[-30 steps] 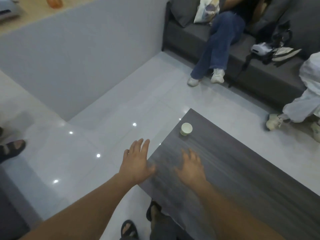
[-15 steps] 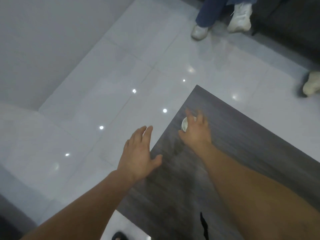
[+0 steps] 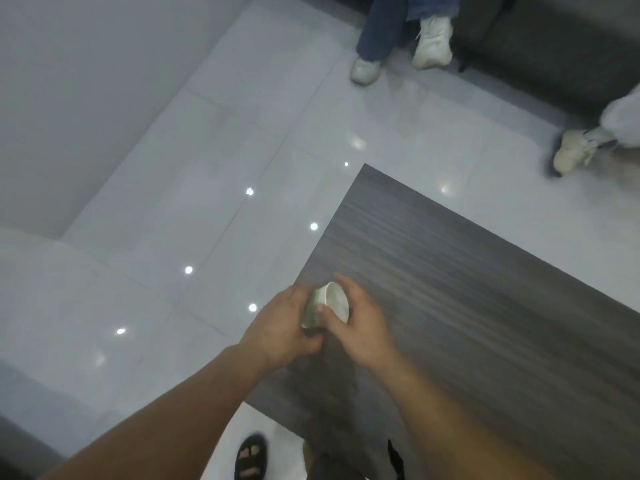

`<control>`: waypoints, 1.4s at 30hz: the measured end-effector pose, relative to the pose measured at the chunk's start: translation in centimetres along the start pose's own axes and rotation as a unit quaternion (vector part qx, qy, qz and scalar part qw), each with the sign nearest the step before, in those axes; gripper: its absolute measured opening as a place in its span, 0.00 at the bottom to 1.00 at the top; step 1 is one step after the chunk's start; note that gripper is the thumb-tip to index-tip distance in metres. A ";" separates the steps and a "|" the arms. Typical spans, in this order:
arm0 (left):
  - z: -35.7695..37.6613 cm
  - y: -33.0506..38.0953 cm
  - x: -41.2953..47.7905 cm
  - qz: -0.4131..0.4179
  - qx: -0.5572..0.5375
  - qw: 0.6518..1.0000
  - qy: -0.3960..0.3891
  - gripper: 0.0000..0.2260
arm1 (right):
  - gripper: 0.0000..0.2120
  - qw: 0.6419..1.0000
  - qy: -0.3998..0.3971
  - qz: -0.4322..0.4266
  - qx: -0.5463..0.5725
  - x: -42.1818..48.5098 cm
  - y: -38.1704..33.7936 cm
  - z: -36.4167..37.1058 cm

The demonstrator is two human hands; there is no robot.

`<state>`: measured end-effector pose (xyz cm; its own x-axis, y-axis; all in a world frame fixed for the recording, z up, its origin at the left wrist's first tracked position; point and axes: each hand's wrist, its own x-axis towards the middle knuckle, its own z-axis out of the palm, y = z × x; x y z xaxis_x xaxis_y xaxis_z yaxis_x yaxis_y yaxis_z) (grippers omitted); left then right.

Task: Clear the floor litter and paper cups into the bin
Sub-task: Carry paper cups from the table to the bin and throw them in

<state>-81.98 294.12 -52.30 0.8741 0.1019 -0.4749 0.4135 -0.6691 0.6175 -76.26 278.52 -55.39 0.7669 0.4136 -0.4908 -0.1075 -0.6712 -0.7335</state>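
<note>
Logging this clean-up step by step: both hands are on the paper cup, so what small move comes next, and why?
Probably lift the paper cup clear of the table and turn to find the bin, which is not in view. The left hand and right hand both grip the cup, which is tilted near the table's edge, so no regrasp seems needed.

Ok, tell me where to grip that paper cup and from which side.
Take the paper cup by its side wall, below the rim, from the left. It is tilted, open mouth facing right and up, so the wall shows on that side; the left hand wraps it there, the right hand pinches near the rim.
</note>
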 end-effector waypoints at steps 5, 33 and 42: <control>-1.4 2.0 -6.3 0.062 -0.036 0.997 -0.010 0.23 | 0.39 0.999 0.011 -0.032 -0.008 -7.6 -2.9 -0.7; 31.5 33.5 -40.6 0.427 0.230 0.858 -0.169 0.37 | 0.31 0.873 0.402 0.273 -0.033 -69.8 23.8 -6.3; 52.3 47.0 -51.6 0.542 0.265 0.738 -0.303 0.40 | 0.33 0.767 0.479 0.424 0.052 -88.4 36.3 -9.2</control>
<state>-120.97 218.94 -31.55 0.2773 -0.9447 -0.1753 -0.7429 -0.3265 0.5844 -142.14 211.95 -34.31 0.5014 -0.8195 -0.2776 -0.8361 -0.3764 -0.3991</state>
